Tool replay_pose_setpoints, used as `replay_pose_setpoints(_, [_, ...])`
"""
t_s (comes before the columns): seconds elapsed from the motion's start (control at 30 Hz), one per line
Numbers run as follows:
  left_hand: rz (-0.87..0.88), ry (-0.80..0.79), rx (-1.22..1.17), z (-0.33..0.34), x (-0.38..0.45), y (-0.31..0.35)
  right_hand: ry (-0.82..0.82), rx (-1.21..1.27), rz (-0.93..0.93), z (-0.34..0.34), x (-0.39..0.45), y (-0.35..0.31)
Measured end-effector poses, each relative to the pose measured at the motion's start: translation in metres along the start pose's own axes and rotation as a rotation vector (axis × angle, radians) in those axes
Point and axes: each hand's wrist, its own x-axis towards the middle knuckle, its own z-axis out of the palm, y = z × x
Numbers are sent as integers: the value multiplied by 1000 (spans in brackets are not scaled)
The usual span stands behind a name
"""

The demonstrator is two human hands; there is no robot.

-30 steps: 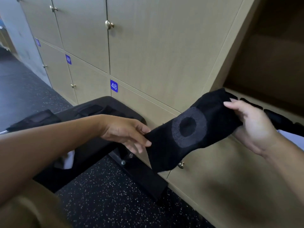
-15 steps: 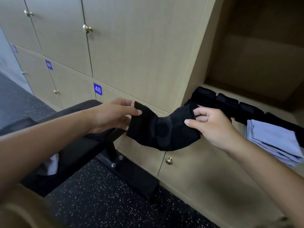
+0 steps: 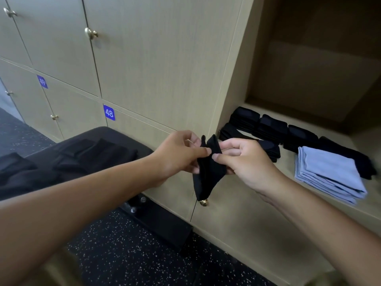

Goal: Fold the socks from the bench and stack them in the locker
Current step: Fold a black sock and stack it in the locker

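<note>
Both hands up in front of the lockers, pinching one black sock between them: left hand with thumb and forefinger closed on the upper fold from the left, right hand with thumb and fingertips closed on the same fold from the right, thumbs nearly touching. Doubled over at the top, lower end hanging limp to a point just above a brass door knob. Clearly light and soft: drapes at once, holds no shape of its own, creases wherever pinched. Not fragile, not slippery, though probably stretchy, so likely to spring open if only one layer is caught. Best held through both layers near the fold, with the edges matched before release; a flat palm underneath probably needed for the carry, since a hanging tail would undo the fold. To the right, the open locker, its shelf already bearing rows of folded black socks and, in front of them near the shelf edge, a stack of folded pale blue cloths. Free shelf space for the next bundle hard to judge from here. To the left, the dark padded bench with more black socks lying unfolded on it, dark on dark and hard to count. Task judged well under way, not finished.
</note>
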Motion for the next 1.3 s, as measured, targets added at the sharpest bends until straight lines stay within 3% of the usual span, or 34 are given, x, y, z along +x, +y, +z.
replay_pose_setpoints(0.3, [8, 19, -24, 12, 6, -2, 20, 53, 29, -5, -2, 0])
replay_pose_setpoints(0.5, [2, -51, -190, 20, 6, 9, 134, 26, 32, -8, -10, -5])
replay_pose_setpoints(0.67, [42, -115, -194, 24, 8, 12, 236, -95, -2, -13, -9, 0])
replay_pose_setpoints(0.77, [117, -16, -130, 27, 12, 15, 297, -49, 3, -21, -5, 3])
replay_pose_setpoints(0.87, [202, 192, 45, 28, 18, 14, 319, 88, 7, -33, -5, 0])
replay_pose_setpoints(0.97, [128, 280, 78, 29, 26, 9, 279, 306, 37, -42, -5, -3])
replay_pose_setpoints(1.13, [-148, -39, -477, 36, 31, 11, 144, 591, 91, -52, -3, 0])
replay_pose_setpoints(1.3, [-73, -64, -517, 36, 39, 13, 168, 599, 136, -57, 1, 4])
